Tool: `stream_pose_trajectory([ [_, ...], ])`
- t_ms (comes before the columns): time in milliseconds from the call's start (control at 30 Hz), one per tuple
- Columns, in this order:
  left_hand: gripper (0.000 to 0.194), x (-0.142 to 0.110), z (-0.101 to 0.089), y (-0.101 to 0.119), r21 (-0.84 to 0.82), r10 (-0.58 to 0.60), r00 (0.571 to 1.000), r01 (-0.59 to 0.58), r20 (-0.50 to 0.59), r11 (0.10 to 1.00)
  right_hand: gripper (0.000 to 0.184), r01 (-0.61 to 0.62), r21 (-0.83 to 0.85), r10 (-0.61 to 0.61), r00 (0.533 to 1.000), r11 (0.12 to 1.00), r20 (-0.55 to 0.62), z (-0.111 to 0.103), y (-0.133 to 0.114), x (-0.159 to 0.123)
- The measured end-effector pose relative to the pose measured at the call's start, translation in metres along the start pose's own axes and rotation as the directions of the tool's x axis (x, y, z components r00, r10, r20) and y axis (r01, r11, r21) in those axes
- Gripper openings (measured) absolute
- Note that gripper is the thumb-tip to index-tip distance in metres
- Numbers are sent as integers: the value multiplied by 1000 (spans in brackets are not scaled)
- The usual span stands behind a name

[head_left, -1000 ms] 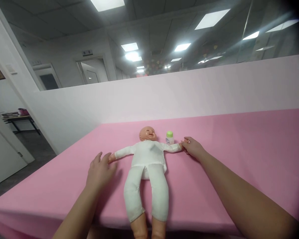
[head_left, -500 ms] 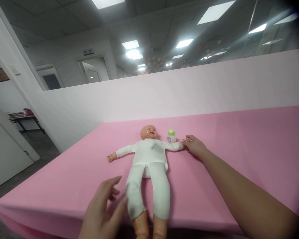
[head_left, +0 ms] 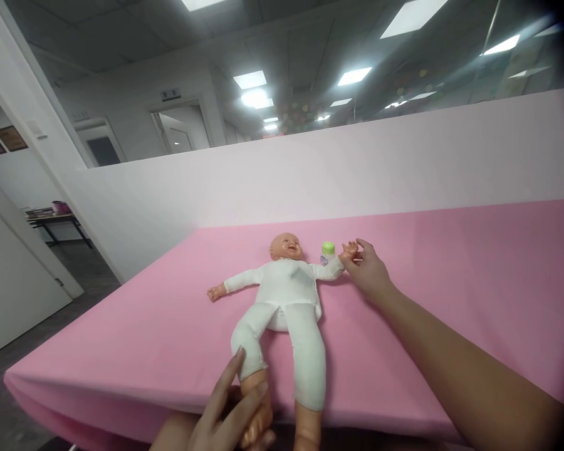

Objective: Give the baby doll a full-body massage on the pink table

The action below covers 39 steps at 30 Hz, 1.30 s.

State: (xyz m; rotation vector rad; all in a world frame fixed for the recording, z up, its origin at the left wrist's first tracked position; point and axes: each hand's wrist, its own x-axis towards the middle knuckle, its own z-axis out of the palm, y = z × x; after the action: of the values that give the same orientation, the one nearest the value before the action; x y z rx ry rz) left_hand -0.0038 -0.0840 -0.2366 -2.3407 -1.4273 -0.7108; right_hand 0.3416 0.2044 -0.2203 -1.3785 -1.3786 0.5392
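Pink table (head_left: 122, 326), doll (head_left: 286, 285) at six o'clock: left hand (head_left: 225, 413) curls its fingers round a foot, right hand (head_left: 370, 274) pinches a wrist; swinging that arm could topple the bottle (head_left: 328, 250) (four o'clock).

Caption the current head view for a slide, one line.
Left hand around one lower leg of a doll lying on a pink cloth, right hand holding one doll hand.

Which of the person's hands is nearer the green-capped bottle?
Right. The right hand is beside the bottle, holding the doll's hand; the left hand is farther away, at the doll's foot.
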Motion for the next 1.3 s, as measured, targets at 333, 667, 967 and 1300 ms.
stream_pose_trajectory([
  [333, 45, 83, -7, -14, -405, -116, 964, 9, -240, 914, 45, 583, -112, -548, 802, 805, 239, 56, -43, -44],
  [667, 36, 174, 23, -68, -675, -270, 928, 373, 258, 637, 44, 683, -262, -528, 707, 682, 470, 53, -41, -48],
  [967, 37, 163, 38, -72, -696, -315, 945, 284, 87, 659, 48, 540, -162, -462, 812, 826, 356, 50, -39, -44],
  [1300, 34, 69, 10, -29, -489, -249, 955, 141, -162, 861, 72, 67, 64, -71, 996, 996, 62, 14, 4, 2],
])
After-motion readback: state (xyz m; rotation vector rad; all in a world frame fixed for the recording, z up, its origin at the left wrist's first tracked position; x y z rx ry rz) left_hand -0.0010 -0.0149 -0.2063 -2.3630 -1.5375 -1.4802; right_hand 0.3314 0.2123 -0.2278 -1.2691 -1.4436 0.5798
